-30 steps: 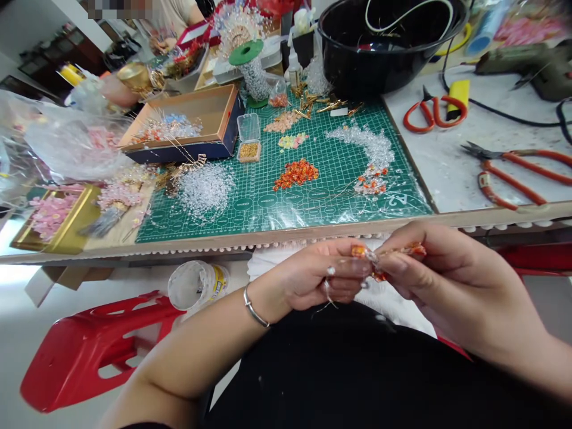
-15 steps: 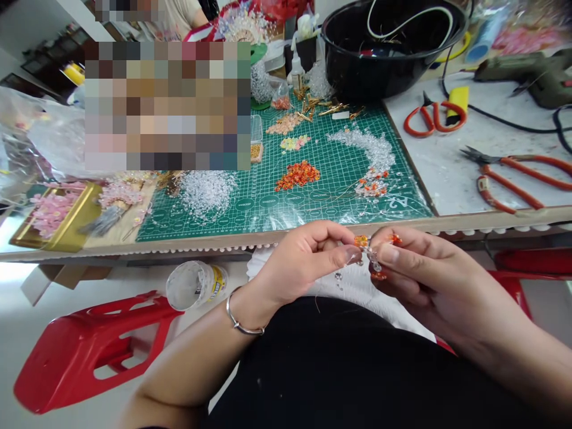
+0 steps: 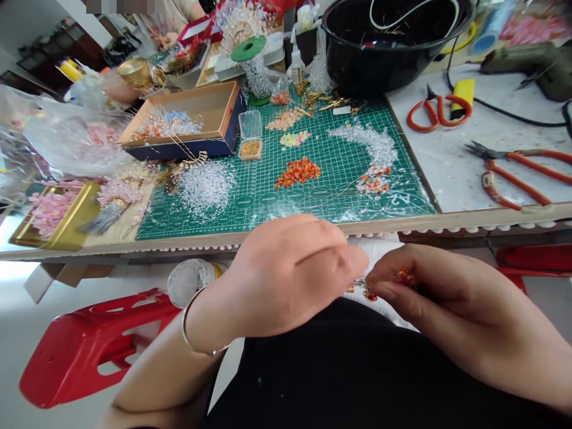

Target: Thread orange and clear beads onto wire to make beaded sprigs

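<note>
My left hand [image 3: 290,274] and my right hand [image 3: 429,298] meet over my lap, just below the table's front edge [image 3: 469,215]. Both pinch a small piece of orange and clear beads on thin wire [image 3: 369,290], which shows only between the fingertips. The left hand is turned knuckles up and hides most of the piece. A silver bangle [image 3: 187,339] circles my left wrist. On the green cutting mat [image 3: 313,196] above lie a heap of orange beads [image 3: 297,173], a heap of clear beads [image 3: 205,187] and a curved row of clear beads [image 3: 369,143].
A brown box [image 3: 210,113] with beaded sprigs stands at the mat's left. A black bowl [image 3: 388,44] is at the back. Red scissors [image 3: 435,113] and red pliers [image 3: 518,170] lie on the right. A red stool [image 3: 84,351] and a plastic jar [image 3: 190,280] sit below the table.
My left hand has rolled knuckles up and dropped a little, covering the beaded piece. My right hand has sunk lower with it.
</note>
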A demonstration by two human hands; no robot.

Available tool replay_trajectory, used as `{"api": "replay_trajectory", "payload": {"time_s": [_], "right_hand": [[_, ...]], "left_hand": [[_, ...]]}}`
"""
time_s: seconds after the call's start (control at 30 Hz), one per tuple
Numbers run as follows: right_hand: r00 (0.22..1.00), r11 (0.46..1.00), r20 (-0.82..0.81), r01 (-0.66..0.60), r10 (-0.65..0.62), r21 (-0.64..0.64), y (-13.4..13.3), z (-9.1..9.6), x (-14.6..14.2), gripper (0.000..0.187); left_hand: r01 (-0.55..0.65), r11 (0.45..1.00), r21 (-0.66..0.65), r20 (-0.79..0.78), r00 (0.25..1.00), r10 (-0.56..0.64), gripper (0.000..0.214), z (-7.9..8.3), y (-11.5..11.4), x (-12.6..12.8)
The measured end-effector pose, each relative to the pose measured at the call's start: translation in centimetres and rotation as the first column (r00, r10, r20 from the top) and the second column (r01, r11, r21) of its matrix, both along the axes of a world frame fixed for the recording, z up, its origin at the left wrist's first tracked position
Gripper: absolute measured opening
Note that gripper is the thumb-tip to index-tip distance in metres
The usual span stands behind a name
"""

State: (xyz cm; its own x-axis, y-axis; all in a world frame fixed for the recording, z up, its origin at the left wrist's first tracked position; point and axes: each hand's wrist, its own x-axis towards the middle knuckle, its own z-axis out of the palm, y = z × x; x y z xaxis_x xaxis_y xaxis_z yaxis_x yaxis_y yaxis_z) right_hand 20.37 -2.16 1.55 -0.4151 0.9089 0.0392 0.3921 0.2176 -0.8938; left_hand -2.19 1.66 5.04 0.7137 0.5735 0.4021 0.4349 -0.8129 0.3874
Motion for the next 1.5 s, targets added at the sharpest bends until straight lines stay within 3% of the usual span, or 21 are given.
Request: {"api": "replay_trajectory", "payload": {"time_s": [0.1, 0.27, 0.37, 0.53, 0.63, 0.77, 0.97, 1.1, 1.17, 1.27, 1.37, 1.5], "right_hand": [[0.997, 0.983, 0.077, -0.035, 0.022, 0.182, -0.4, -0.3, 0.4, 0.007], [0.986, 0.921, 0.163, -0.039, -0.027, 0.387, -0.6, -1.0, 0.6, 0.008], [0.985, 0.883, 0.165, -0.031, -0.053, 0.469, -0.4, -1.1, 0.4, 0.009], [0.992, 0.920, 0.127, -0.029, -0.023, 0.390, -0.2, -0.9, 0.0, 0.009], [0.995, 0.935, 0.100, -0.029, -0.007, 0.352, -0.3, -0.7, 0.2, 0.010], [0.993, 0.925, 0.115, -0.019, -0.027, 0.379, -0.4, -0.6, 0.3, 0.013], [0.986, 0.884, 0.163, -0.042, -0.040, 0.466, -0.1, -0.9, 0.4, 0.007], [0.982, 0.853, 0.186, -0.059, -0.045, 0.519, -0.2, -1.1, 0.5, 0.006], [0.987, 0.873, 0.154, -0.029, -0.053, 0.487, -0.2, -1.1, 0.5, 0.005], [0.994, 0.939, 0.078, 0.042, -0.073, 0.341, -0.2, -1.0, 0.2, 0.011], [0.995, 0.970, 0.016, 0.090, -0.096, 0.227, -0.1, -0.8, -0.3, 0.009], [0.996, 0.967, 0.037, 0.070, -0.082, 0.243, 0.0, -0.4, -0.5, 0.009]], "left_hand": [[-0.014, 1.000, -0.006, -0.009, 1.000, 0.014, 0.007, 0.7, -0.5, 0.2], [-0.062, 0.990, -0.129, -0.061, 0.997, 0.055, 0.012, 1.1, -0.7, 0.1], [-0.100, 0.991, -0.088, -0.045, 0.994, 0.097, 0.016, 1.0, -0.8, 0.0], [-0.096, 0.995, 0.021, -0.022, 0.995, 0.097, 0.012, 1.2, -0.5, 0.7], [-0.022, 0.992, -0.123, 0.022, 0.999, 0.025, 0.012, 1.3, -0.1, 1.3], [0.134, 0.940, -0.313, 0.051, 0.991, -0.125, 0.012, 0.9, 0.1, 1.7], [-0.014, 0.936, -0.351, -0.043, 0.999, -0.001, 0.012, 0.4, 0.2, 2.0], [-0.016, 0.944, -0.330, -0.063, 0.998, -0.005, 0.017, 0.5, 0.2, 2.3], [0.000, 0.957, -0.291, -0.055, 0.998, -0.017, 0.018, 0.4, 0.2, 2.4], [0.054, 0.971, -0.233, 0.006, 0.999, -0.054, 0.017, -0.1, 0.2, 2.5], [0.086, 0.978, -0.192, 0.066, 0.995, -0.075, 0.017, -0.6, 0.4, 2.4], [0.050, 0.979, -0.199, 0.104, 0.994, -0.029, 0.013, -0.9, 0.4, 2.3]]}}
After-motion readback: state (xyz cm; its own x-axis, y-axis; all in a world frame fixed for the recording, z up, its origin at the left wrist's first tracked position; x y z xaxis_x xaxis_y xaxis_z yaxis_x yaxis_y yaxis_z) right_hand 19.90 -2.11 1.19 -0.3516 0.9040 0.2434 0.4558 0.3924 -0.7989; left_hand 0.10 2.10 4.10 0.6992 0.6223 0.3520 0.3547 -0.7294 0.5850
